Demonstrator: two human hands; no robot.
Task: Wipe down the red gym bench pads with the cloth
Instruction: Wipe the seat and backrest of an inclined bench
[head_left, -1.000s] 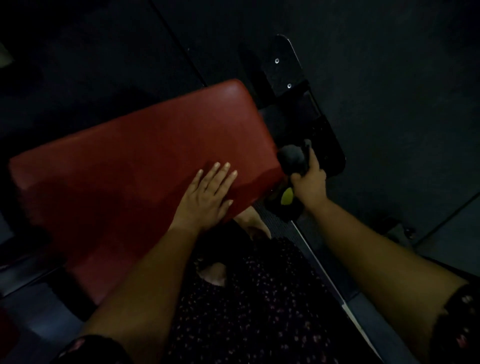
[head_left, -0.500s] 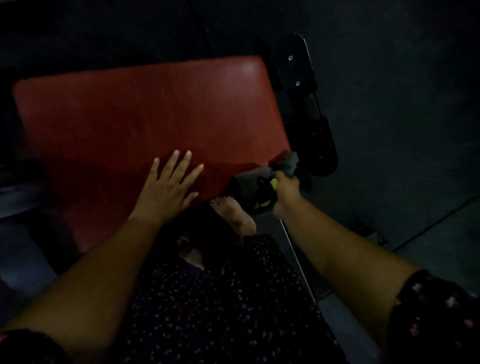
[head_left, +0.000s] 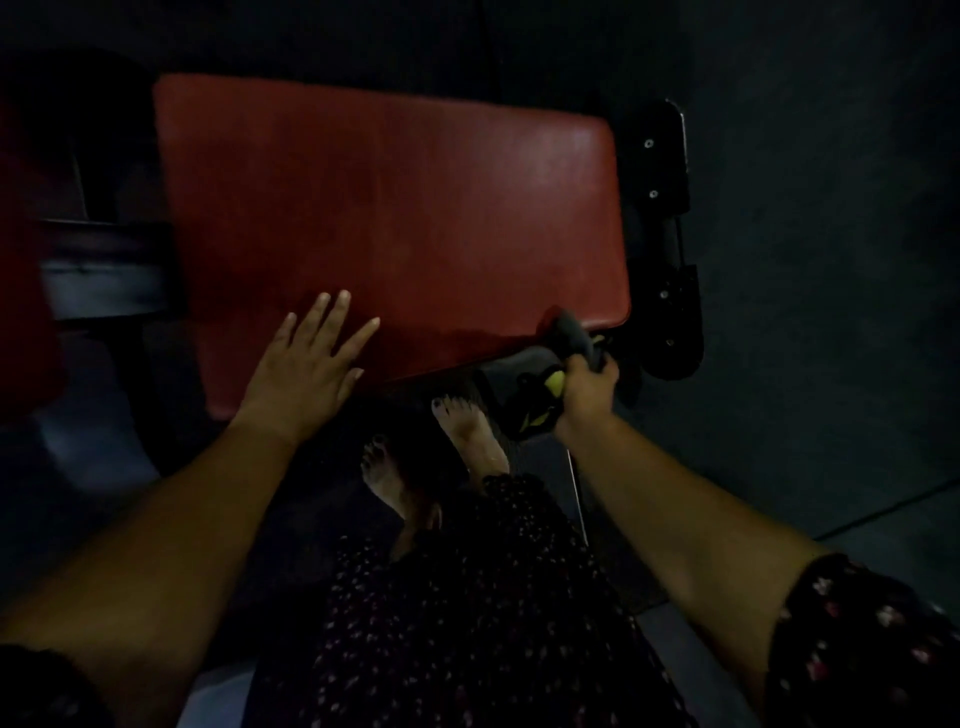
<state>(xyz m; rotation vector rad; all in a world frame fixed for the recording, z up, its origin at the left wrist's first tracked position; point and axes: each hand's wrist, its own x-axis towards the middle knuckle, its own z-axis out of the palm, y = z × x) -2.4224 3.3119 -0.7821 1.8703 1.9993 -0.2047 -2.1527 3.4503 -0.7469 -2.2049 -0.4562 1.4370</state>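
A red bench pad (head_left: 395, 208) fills the middle of the dim view. My left hand (head_left: 306, 366) lies flat on its near edge, fingers spread. My right hand (head_left: 584, 395) grips a dark grey cloth (head_left: 569, 338) with yellow-green patches. The cloth touches the pad's near right corner and hangs down over the pad's side.
A black metal bracket (head_left: 667, 234) with bolts sticks out past the pad's right end. My bare feet (head_left: 467, 431) stand on the dark floor just below the pad. Another red pad (head_left: 21, 260) shows at the far left, with a dark frame bar (head_left: 104, 275) beside it.
The view has swung so the pad lies more level. My right hand has dropped with the cloth from the pad's right end to its near right corner. My left hand stays pressed on the pad.
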